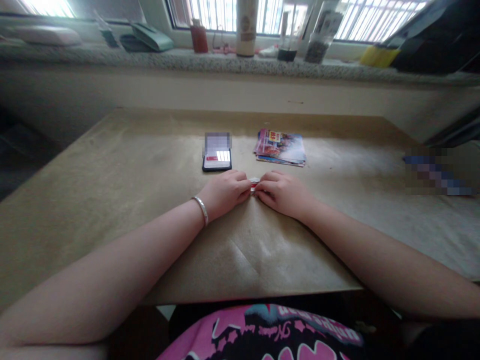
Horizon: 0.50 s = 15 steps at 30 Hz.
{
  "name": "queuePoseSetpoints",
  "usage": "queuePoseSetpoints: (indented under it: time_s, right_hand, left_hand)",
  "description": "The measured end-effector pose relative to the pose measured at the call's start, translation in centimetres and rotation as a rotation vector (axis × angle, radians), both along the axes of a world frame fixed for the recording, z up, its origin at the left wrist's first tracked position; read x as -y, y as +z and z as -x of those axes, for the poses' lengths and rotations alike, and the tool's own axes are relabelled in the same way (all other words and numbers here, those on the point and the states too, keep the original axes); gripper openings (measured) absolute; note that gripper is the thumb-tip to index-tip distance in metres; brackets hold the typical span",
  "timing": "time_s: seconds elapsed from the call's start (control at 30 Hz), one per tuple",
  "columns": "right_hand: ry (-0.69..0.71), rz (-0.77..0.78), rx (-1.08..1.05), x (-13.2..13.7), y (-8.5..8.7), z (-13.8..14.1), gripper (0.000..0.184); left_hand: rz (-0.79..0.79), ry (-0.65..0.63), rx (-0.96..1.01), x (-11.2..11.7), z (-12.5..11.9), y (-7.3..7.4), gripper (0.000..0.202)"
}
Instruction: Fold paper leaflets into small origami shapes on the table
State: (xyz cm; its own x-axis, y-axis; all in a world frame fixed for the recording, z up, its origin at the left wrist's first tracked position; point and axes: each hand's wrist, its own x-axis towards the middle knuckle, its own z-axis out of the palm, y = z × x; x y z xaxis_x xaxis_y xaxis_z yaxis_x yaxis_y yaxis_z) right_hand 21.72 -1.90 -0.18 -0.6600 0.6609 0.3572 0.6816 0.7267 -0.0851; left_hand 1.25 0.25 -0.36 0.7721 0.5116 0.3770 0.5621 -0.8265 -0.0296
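Note:
A small red-and-white piece that looks like folded paper (254, 186) sits between my two hands, just above or on the table. My left hand (226, 191), with a silver bangle at the wrist, pinches its left end. At the right end, the bent fingers of my right hand (284, 193) close on the same piece. Fingers cover most of it, so its full shape is hidden. Just beyond my left hand lies a phone (217, 163) with its screen lit. A stack of colourful printed leaflets (282, 147) lies beyond my right hand.
The beige-covered table (123, 185) reaches back to a wall under the window. On the granite sill (210, 61) stand a red jar (199, 37), a tall bottle (246, 30), other containers and a pale green case (153, 37). A blurred blue-purple item (437, 175) lies at far right.

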Motion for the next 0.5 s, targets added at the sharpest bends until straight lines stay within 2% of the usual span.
queuePoseSetpoints:
  time_s: [0.37,0.5]
  right_hand:
    - [-0.133,0.155,-0.086,-0.25,-0.1,-0.02,0.022]
    - [-0.121,0.085,-0.016,-0.1,-0.08,-0.28,0.025]
  left_hand:
    - [0.072,-0.048,0.058,-0.01,0.55,0.18,0.021]
    - [0.066,-0.048,0.052,0.21,0.6,0.43,0.022]
